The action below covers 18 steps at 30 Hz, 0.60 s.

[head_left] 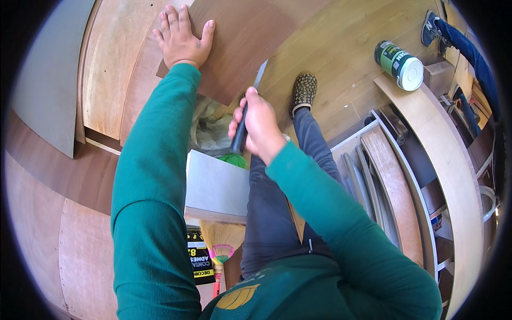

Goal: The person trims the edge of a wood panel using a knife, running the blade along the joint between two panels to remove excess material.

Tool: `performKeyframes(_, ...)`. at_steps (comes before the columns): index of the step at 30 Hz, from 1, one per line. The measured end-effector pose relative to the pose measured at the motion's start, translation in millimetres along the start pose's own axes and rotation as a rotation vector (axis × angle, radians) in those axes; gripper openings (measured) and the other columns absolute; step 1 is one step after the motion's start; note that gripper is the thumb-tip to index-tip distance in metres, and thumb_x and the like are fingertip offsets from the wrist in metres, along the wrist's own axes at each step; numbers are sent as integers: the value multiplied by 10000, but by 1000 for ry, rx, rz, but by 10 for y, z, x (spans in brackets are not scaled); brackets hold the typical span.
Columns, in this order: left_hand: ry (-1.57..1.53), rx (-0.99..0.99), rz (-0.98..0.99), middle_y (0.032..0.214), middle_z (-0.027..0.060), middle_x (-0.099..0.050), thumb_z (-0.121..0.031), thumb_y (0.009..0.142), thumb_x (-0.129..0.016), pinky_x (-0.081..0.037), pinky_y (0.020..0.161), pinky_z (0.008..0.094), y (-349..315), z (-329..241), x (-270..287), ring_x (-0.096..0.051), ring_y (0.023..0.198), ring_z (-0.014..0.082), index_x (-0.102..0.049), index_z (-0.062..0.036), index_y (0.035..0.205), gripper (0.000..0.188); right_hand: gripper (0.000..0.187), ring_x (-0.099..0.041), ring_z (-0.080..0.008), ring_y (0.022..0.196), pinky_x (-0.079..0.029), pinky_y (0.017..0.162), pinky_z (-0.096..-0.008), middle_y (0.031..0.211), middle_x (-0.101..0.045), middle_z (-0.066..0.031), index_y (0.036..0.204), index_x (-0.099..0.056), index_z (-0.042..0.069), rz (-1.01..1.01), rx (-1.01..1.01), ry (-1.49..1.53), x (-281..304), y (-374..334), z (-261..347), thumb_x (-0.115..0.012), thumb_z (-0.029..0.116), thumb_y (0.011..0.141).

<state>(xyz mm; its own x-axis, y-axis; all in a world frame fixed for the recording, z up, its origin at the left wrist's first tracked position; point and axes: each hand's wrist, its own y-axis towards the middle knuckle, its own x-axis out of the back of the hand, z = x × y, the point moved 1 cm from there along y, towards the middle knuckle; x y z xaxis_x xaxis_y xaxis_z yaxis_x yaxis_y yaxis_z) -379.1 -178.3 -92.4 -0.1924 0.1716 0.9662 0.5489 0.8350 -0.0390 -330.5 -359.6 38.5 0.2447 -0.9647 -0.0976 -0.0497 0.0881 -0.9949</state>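
1 open left hand (184,42) steadies our board (240,48); our right hand (260,124) grips, seemingly, a knife (261,75), best drawn slowly.

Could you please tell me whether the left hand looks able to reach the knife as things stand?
Probably yes: the left hand is spread flat at the edge of the brown board, apparently holding nothing, and nothing visible blocks the knife, though the right hand covers part of its handle.
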Motion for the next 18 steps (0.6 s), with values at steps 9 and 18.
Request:
performKeyframes(9,16,-9,15,1599,142,-251,-687,884,-453,-78,1205,510,-11,52,-39,-163,1500,285,-353,-152,1507,827,269,-501,-190,432,-450,393,-358,597,-482,-41,1129,-469,73,57,128,59,395,213,205,-523,297,991)
performKeyframes(18,4,-37,-4,1592,152,-266,-654,899,-478,-95,1199,519,6,37,-39,-188,1492,306,-361,-155,1501,790,813,-514,-186,484,-448,448,-367,606,-482,-23,1535,-151,127,229,132,185,344,460,417,-633,74,882)
